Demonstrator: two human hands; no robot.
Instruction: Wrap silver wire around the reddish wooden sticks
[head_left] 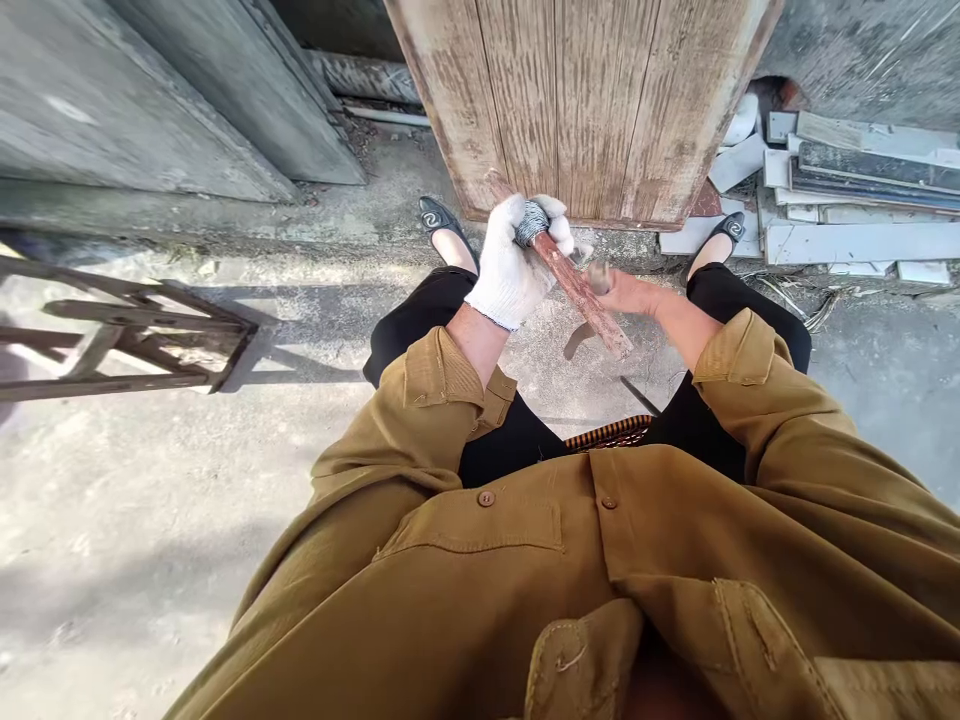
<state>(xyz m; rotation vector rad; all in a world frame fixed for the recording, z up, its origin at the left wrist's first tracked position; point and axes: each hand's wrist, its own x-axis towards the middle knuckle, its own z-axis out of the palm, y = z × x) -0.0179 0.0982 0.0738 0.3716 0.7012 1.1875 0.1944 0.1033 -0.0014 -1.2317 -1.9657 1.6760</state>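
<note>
My left hand (517, 255), in a white knitted glove, is wrapped round a reddish-brown wooden stick (574, 275). Dark grey cord or wire (532, 223) is wound round the stick near its far end, between my gloved fingers and thumb. The stick slants from upper left to lower right, its near end free in the air. My right hand (621, 290) is bare and closed beside the stick's middle. A small greyish-brown end shows at its fingers, but I cannot make out what it belongs to. Below the stick is a curved brown piece (577, 341), partly hidden.
A worn plank board (562, 110) stands in front, between my feet. Stacked pale strips (855, 240) lie at the right. On the left is a wooden frame (150, 330) on the concrete floor, with grey slabs (187, 100) behind. A woven seat edge (609, 432) shows between my legs.
</note>
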